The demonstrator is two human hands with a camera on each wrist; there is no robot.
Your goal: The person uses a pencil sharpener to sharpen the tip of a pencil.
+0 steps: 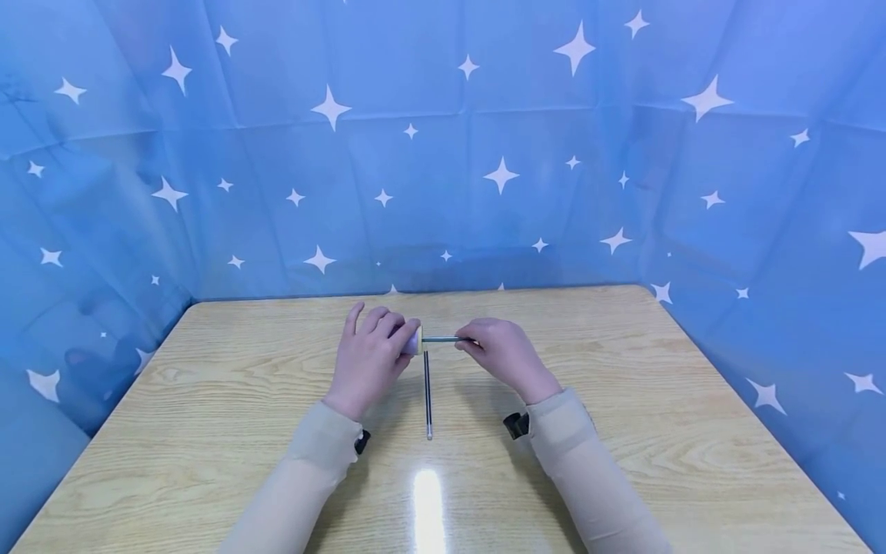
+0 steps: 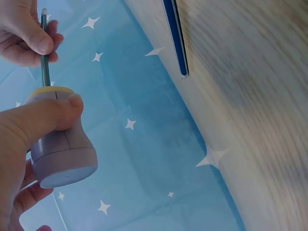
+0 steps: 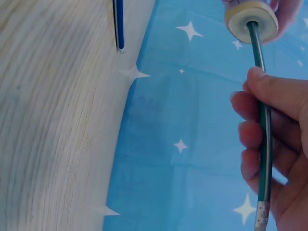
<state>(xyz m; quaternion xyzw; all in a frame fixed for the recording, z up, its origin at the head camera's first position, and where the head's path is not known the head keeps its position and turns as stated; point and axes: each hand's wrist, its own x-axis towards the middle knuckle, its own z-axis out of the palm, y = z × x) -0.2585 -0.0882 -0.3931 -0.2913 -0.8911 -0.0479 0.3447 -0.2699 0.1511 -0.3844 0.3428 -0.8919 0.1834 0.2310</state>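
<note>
Gripping sharpener (image 1: 413, 344) in left hand (image 1: 370, 358), thumb across its side, up above worktop (image 1: 657, 431). Pinching green pencil (image 1: 439, 339) in right hand (image 1: 501, 350), between thumb and fingers, to the right of sharpener. Key relation: green pencil in line with sharpener, near enough coaxial, entering at the holed end on sharpener's right. Long axis left-to-right; eraser (image 2: 44, 11) at the end farthest from sharpener. Can't tell how deep inside, tip hidden. Closest to sharpener: left hand, right on it; right hand near, partway along green pencil, apart from sharpener. On the person's side of sharpener, flat on worktop: blue pencil (image 1: 428, 392), near-to-far, roughly square to green pencil, untouched. Both sides of sharpener, more wood-grained worktop; beyond sharpener, past the far edge, starred curtain (image 1: 450, 169).
</note>
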